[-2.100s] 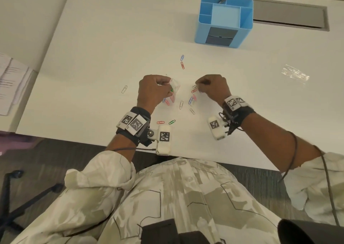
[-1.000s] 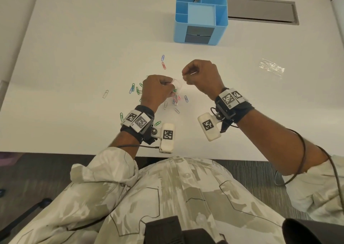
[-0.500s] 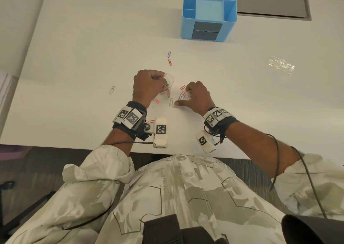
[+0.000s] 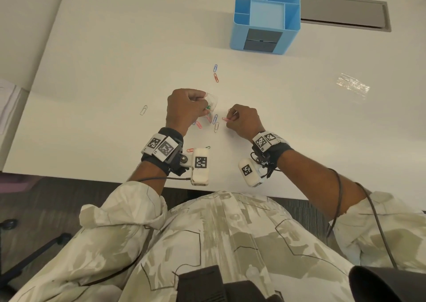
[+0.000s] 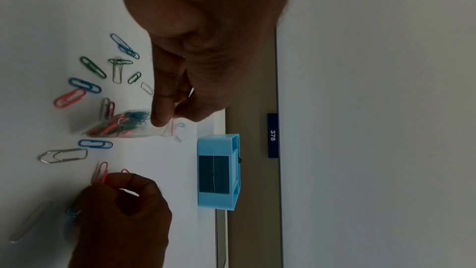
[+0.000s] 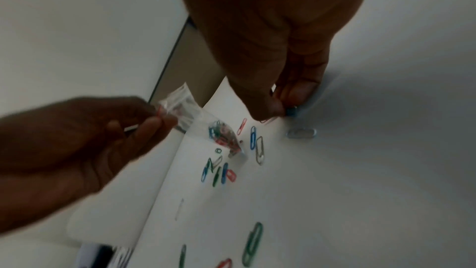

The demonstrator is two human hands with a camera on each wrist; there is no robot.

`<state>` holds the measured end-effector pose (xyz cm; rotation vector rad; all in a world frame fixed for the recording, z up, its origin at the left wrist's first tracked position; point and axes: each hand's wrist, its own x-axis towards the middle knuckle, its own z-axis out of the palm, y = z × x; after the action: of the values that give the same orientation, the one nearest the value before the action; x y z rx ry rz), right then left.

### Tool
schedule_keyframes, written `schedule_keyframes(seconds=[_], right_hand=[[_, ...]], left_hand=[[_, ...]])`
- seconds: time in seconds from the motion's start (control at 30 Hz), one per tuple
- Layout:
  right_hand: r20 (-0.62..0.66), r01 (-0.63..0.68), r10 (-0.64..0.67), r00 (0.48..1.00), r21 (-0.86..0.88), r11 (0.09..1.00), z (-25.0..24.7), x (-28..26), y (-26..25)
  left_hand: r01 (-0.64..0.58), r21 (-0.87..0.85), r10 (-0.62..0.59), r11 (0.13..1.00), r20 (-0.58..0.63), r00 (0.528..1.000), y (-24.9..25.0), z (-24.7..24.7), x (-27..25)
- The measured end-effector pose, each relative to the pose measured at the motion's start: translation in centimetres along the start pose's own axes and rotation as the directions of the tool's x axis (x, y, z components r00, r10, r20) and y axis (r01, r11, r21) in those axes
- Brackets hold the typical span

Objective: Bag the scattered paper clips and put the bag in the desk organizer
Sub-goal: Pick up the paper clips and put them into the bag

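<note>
My left hand (image 4: 204, 105) pinches the top of a small clear bag (image 4: 211, 100) holding several coloured clips; the bag (image 5: 121, 124) hangs with its bottom near the white desk. Just right of it, my right hand (image 4: 231, 118) pinches a red paper clip (image 4: 226, 118) low over the desk; the same red clip (image 5: 101, 172) shows in the left wrist view. A blue clip (image 6: 292, 111) also sits at my right fingertips. Loose clips lie around both hands, among them a blue one (image 4: 215, 118) and a silver one (image 4: 216, 127). The blue desk organizer (image 4: 266, 20) stands at the back.
A blue clip (image 4: 215, 68) and a red clip (image 4: 216, 77) lie toward the organizer. One silver clip (image 4: 143, 110) lies alone at the left. A second clear bag (image 4: 352, 86) lies flat at the right. The desk's front edge runs under my wrists.
A second ago my right hand was up at the bag's mouth. It then dropped onto the clips right of the bag, and now it pinches a red clip. My left hand kept hold of the bag.
</note>
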<state>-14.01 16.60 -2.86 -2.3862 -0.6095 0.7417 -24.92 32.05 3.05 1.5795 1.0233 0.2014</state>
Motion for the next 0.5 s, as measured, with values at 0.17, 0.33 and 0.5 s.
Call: schedule_keyframes(seconds=[0.17,0.33,0.5], right_hand=[[-0.024,0.008,-0.008,1.0,-0.006,1.0,-0.8,0.0,0.0],[-0.048,0.055,-0.049,0.998,0.13,0.99,-2.9,-0.4,-0.8],[-0.056,0.127,-0.114,0.992,0.351,0.928,-5.8,-1.4,-3.3]], left_hand=[[0.0,0.002,0.0,1.0,0.006,1.0,-0.2,-0.1,-0.1],[0.001,-0.007,-0.001,1.0,0.017,1.0,-0.1,0.1,-0.2],[-0.002,0.004,0.002,1.0,0.033,0.999,0.1,0.7,-0.5]])
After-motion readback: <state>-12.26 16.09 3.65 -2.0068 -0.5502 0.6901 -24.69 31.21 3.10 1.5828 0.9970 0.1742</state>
